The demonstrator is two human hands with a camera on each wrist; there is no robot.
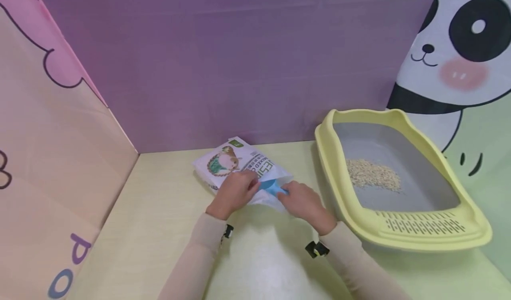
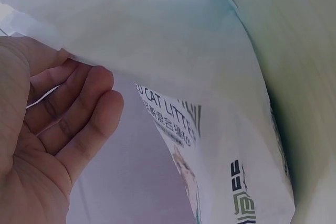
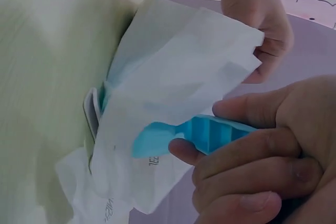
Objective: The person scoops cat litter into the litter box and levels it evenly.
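Observation:
A white printed cat litter bag lies on the table, its opened end toward me. My left hand pinches the bag's edge between thumb and fingers, as the left wrist view shows at the rim of the bag. In my right hand is a blue scoop, gripped by its ribbed handle. The scoop's head points into the bag's mouth, and part of it is hidden there. From the right wrist view, the white bag stands spread around the scoop.
A yellow litter box with a grey floor stands to the right, close to my right forearm. A heap of beige litter grains lies in it. Behind the table rises a purple backdrop; a printed pink panel borders the left.

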